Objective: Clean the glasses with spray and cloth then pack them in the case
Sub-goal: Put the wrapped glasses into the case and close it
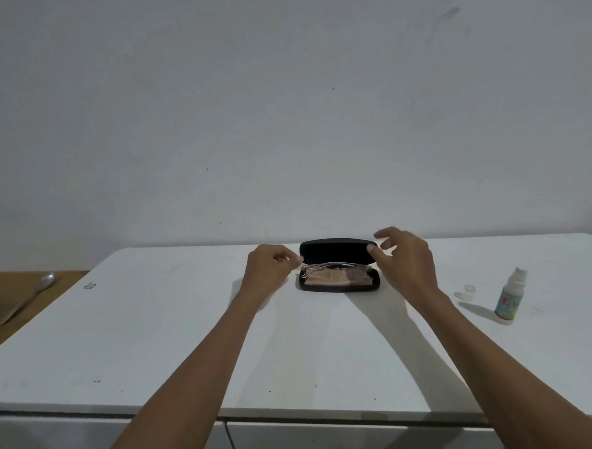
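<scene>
Head view: glasses lying in the open case, both hands at its ends.

The black case (339, 276) stands open near the counter's (179, 338) far edge, lid raised. The glasses (333, 271) lie in its tray on a tan cloth (333, 280). The left hand (268, 265) sits at the case's left end, fingers curled with the tips pinched together; whether they hold the frame or nothing cannot be told. The right hand (406, 261) is at the lid's right end, fingers spread and released, thumb tip touching or just beside the lid. The spray bottle (510, 297) stands uncapped toward the counter's right edge, its cap (466, 291) just beside it. Judged risk: if the lid comes down while a temple arm sits above the tray rim, the frame could be pinched or bent; an unsupported case may also slide toward the far edge.
</scene>
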A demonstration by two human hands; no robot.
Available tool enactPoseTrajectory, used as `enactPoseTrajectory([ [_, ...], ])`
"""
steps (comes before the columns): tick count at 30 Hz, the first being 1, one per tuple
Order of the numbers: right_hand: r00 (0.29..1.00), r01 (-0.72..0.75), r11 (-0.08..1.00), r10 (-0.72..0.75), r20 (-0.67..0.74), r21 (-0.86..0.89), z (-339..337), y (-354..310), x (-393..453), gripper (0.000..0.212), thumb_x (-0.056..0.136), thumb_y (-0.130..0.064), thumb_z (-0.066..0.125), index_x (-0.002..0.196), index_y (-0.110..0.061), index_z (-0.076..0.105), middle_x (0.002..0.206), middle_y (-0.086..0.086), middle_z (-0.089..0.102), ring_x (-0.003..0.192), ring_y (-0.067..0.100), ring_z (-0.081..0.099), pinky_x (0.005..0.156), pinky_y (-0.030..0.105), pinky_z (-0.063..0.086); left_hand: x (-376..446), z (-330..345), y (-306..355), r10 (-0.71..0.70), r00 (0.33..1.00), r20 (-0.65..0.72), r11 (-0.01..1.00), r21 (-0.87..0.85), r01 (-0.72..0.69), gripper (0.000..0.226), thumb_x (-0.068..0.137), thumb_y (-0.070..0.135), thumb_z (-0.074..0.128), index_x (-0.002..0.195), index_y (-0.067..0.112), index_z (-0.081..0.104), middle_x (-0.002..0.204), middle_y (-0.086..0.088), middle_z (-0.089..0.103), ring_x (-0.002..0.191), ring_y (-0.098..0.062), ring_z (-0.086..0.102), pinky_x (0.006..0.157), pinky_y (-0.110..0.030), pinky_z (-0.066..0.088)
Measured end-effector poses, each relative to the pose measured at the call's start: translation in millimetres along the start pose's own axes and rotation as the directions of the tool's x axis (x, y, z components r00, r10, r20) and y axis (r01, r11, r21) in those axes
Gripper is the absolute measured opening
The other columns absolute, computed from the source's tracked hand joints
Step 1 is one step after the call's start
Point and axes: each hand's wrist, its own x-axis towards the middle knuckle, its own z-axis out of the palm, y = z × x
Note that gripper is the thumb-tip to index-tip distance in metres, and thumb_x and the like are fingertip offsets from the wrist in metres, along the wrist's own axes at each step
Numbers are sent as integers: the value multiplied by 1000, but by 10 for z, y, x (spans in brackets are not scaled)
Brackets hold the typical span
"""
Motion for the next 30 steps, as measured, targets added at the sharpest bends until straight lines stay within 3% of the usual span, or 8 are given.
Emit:
enactPoseTrajectory([
  [3,983,-105,982,79,163,156,11,-64,184,34,93,-45,67,121,-27,73,107,0,73,95,16,65,84,29,48,152,60,88,16,1000,-25,999,40,-15,27,84,50,75,93,26,77,85,-1,69,76,-12,61,70,-34,55],
  [7,924,-193,967,122,364,165,60,-74,347,34,95,-49,64,121,-28,75,120,-1,72,98,17,61,90,33,52,274,148,243,-63,987,144,995,84,52,40,90,60,64,112,29,73,94,-4,71,76,-17,60,70,-31,55],
  [11,914,-237,953,153,375,190,83,-3,397,27,94,-47,67,109,-28,78,111,1,74,95,29,69,73,35,58,318,195,253,-99,970,222,993,80,83,28,94,50,64,98,25,76,95,2,68,79,-17,59,65,-29,53],
  [14,902,-240,946,135,411,216,70,39,403,19,90,-47,71,98,-32,79,109,6,74,90,24,68,67,30,56,306,152,223,-134,955,263,991,21,133,24,92,47,69,99,27,78,98,0,72,80,-15,65,69,-30,52],
  [19,890,-220,944,90,448,247,32,90,332,9,86,-44,78,86,-35,80,102,16,75,85,19,62,75,33,51,185,80,173,-101,939,329,988,-76,133,23,89,45,73,103,28,79,108,-4,77,93,-17,73,82,-32,51],
  [21,894,-190,947,59,443,258,-7,102,265,4,86,-38,80,88,-35,81,94,5,79,93,18,66,83,32,49,108,62,147,-82,927,366,973,-174,155,21,89,34,77,105,21,79,108,-9,77,94,-18,72,79,-31,51],
  [24,887,-93,977,-7,463,194,-22,161,115,14,82,-25,84,94,-30,79,105,-12,75,109,14,64,88,29,47,2,36,71,-66,925,374,953,-251,169,23,82,6,82,104,8,79,109,-12,75,87,-13,70,71,-20,55],
  [30,911,60,988,-111,398,139,58,247,-102,22,84,-18,81,103,-28,73,114,-5,68,107,18,63,87,29,50,-16,26,-140,-44,916,399,953,-260,158,32,90,-10,66,113,10,78,136,-4,66,123,-10,62,95,-24,55],
])
